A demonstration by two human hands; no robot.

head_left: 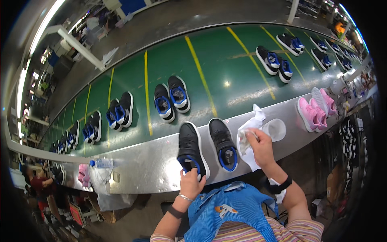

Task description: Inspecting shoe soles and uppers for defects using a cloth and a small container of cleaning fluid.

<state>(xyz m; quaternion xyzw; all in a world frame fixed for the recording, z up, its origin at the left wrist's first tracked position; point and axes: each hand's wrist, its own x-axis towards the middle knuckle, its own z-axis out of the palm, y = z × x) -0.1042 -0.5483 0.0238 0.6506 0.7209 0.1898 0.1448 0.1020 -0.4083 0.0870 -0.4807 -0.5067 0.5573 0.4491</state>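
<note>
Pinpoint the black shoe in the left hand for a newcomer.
Along the green belt runs a metal ledge. There, before the blue apron, two black shoes lie side by side. Take the left one, held at the heel by the left hand, unlike its neighbour.

No words or numbers are readable from where I look. Toward the left end of the worktop [157,169], near its far edge, a bottle [99,163] carries a bluish label [105,163], too small for me to make out. Inside the right-hand black shoe [221,138] before me, heel toward the worktop's near edge, the insole [228,156] perhaps bears a faint mark; my view is too poor. The patch [225,209] on my blue apron [242,201] is pictorial, orange and white.
</note>
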